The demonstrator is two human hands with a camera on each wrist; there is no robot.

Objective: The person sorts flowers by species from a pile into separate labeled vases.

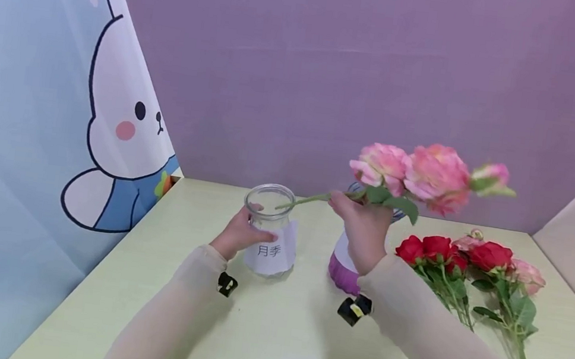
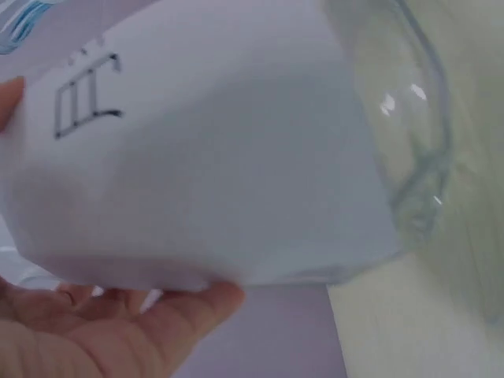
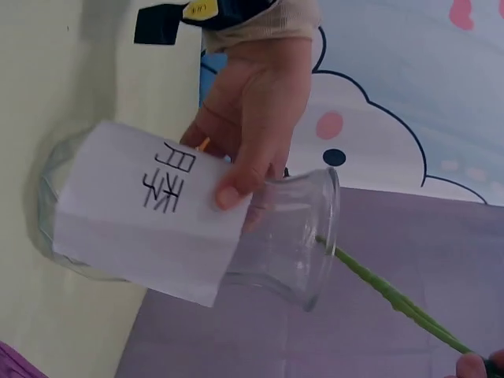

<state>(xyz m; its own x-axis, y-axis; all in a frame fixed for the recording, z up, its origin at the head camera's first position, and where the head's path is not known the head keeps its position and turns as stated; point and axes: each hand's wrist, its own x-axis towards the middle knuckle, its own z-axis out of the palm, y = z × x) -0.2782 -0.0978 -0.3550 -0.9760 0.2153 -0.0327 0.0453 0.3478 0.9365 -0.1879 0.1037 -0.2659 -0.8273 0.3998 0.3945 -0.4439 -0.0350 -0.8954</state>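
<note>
In the head view my left hand (image 1: 243,234) grips a clear glass vase (image 1: 267,220) round its side. A white paper label (image 1: 281,250) with black characters covers the front of the vase. My right hand (image 1: 365,225) holds a spray of pink artificial flowers (image 1: 433,176) by its green stem (image 1: 312,200). The blooms point right, and the stem's cut end is at the vase mouth. The right wrist view shows the stem (image 3: 394,295) reaching inside the rim. Only fingertips of my right hand (image 3: 476,365) appear there.
Partly hidden behind my right hand stands a second container (image 1: 345,255) with a white label and purple lower part. Red roses (image 1: 436,249) and pink flowers (image 1: 528,275) lie on the table's right side. A purple backdrop (image 1: 320,88) rises behind; a blue rabbit-print cloth (image 1: 17,140) hangs left.
</note>
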